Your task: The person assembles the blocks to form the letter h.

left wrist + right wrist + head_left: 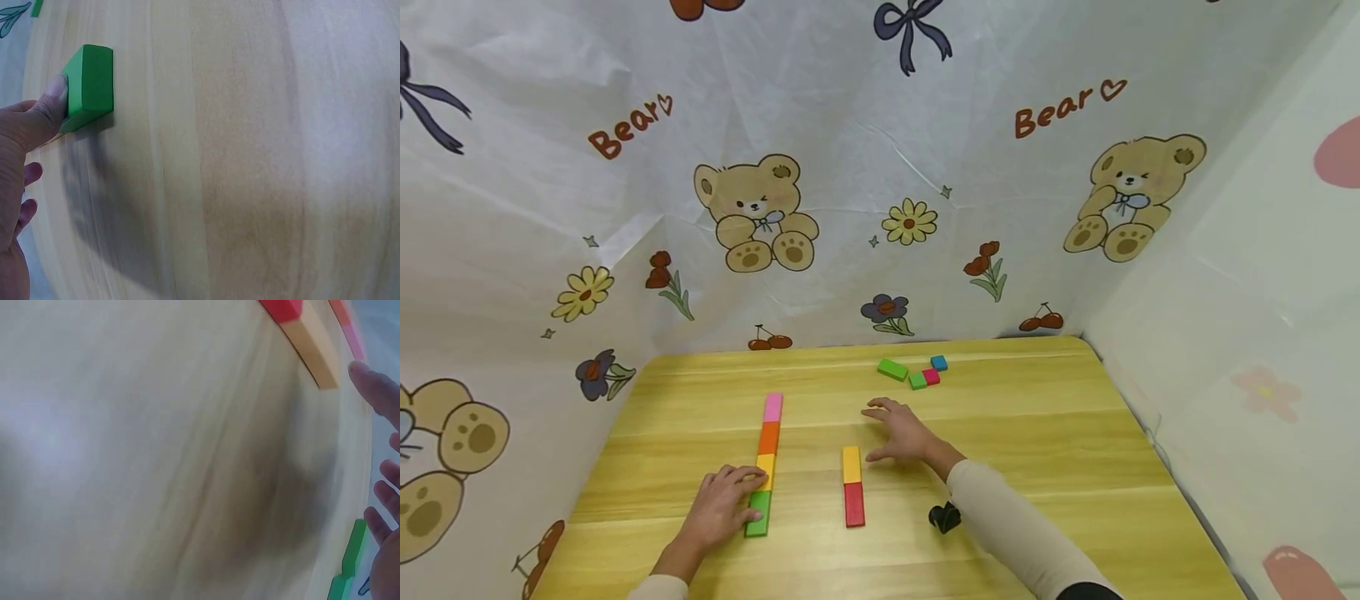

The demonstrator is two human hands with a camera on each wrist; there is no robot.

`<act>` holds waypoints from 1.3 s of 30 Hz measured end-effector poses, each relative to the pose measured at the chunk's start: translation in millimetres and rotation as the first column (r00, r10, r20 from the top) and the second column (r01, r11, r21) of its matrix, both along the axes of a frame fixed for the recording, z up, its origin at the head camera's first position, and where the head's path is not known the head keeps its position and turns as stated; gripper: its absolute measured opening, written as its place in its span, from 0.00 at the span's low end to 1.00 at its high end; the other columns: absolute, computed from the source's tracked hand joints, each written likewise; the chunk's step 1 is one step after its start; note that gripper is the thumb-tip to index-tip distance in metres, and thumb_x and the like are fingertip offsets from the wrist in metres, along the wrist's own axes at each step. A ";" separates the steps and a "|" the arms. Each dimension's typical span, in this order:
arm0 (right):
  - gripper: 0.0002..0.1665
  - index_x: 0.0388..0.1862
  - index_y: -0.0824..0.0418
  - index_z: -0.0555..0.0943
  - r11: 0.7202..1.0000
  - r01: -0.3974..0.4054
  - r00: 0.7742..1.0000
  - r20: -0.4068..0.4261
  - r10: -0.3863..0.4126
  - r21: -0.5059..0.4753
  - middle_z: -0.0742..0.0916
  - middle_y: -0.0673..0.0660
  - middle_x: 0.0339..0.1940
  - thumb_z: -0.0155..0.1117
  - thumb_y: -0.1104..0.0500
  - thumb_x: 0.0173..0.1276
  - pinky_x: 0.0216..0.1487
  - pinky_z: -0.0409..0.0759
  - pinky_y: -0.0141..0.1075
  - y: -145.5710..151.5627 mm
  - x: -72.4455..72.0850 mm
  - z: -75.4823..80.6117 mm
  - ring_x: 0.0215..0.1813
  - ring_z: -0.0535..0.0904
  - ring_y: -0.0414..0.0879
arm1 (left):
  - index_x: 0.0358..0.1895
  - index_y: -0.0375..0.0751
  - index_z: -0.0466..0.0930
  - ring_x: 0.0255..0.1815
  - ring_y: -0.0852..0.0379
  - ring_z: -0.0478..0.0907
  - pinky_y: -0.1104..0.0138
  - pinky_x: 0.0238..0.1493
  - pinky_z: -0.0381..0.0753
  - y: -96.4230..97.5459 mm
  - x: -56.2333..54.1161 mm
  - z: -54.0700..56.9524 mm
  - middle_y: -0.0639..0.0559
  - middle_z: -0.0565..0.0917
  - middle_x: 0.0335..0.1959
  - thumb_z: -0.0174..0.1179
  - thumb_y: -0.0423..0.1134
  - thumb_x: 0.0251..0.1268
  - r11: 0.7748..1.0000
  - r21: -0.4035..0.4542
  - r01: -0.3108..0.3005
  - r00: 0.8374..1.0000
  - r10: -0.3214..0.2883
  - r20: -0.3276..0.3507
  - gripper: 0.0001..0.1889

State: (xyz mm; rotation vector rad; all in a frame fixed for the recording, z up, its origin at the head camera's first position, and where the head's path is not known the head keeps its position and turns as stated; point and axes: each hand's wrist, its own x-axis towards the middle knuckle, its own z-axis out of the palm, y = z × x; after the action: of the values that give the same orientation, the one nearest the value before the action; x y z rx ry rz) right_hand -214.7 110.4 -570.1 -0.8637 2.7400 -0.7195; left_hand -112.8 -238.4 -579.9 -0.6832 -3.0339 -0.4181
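A row of a pink block (773, 407), an orange block (769, 437), a yellow block (765, 467) and a green block (759, 513) lies end to end on the table. My left hand (718, 508) rests at its near left side, fingertips on the yellow block and thumb against the green one, as the left wrist view shows too. Beside it runs a shorter row, a second yellow block (851, 464) above a red block (853, 505). Just right of that row hovers my right hand (907, 433), fingers spread and nothing held.
Toward the back of the wooden table (1037, 392) lie a green block (892, 369), a small green cube (917, 381), a pinkish-red cube (931, 377) and a blue cube (939, 362). A black object (945, 517) shows by the right forearm. Bear-printed sheets (850, 292) enclose the table.
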 end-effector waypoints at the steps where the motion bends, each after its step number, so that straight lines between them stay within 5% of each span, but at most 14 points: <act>1: 0.48 0.67 0.61 0.72 1.000 0.013 1.000 -0.006 -0.013 -0.007 0.71 0.60 0.67 0.78 0.43 0.50 0.65 0.63 0.55 1.1 -3.5 -0.8 0.67 0.67 0.57 | 0.56 0.43 0.82 0.50 0.53 0.72 0.54 0.47 0.69 0.2 0.1 0.1 0.53 0.79 0.56 0.73 0.48 0.45 1.000 0.000 -0.002 1.000 0.002 0.004 0.31; 12: 0.41 0.63 0.65 0.75 0.981 0.177 0.984 0.008 -0.177 -0.083 0.75 0.63 0.63 0.77 0.49 0.54 0.64 0.66 0.53 8.6 -36.9 -2.9 0.65 0.69 0.60 | 0.55 0.44 0.82 0.49 0.54 0.73 0.55 0.47 0.69 -0.5 -0.9 -0.2 0.55 0.79 0.55 0.73 0.49 0.43 1.000 -0.005 0.001 1.000 -0.001 -0.009 0.31; 24: 0.34 0.61 0.66 0.76 0.913 0.372 0.928 0.088 -0.362 -0.168 0.76 0.64 0.60 0.75 0.56 0.57 0.63 0.68 0.52 19.9 -83.1 -8.0 0.61 0.72 0.61 | 0.54 0.45 0.83 0.48 0.55 0.73 0.55 0.46 0.70 -1.8 -1.6 -4.6 0.56 0.80 0.54 0.73 0.50 0.40 1.000 0.009 0.013 0.998 -0.012 -0.054 0.31; 39: 0.26 0.56 0.69 0.79 0.926 0.359 0.933 0.057 -0.354 -0.114 0.79 0.65 0.56 0.71 0.64 0.58 0.56 0.73 0.50 28.9 -112.2 -16.5 0.56 0.76 0.61 | 0.55 0.44 0.82 0.49 0.55 0.72 0.54 0.47 0.69 -3.2 -1.9 -5.4 0.56 0.79 0.55 0.73 0.48 0.40 1.000 0.026 0.014 1.000 -0.014 -0.021 0.32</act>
State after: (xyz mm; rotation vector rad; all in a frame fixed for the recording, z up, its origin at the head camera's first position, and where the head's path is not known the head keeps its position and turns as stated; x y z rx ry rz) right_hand -326.9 139.3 -586.6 -0.3639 2.8772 -0.9654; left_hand -114.7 -241.6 -585.3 -0.7035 -2.9999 -0.4468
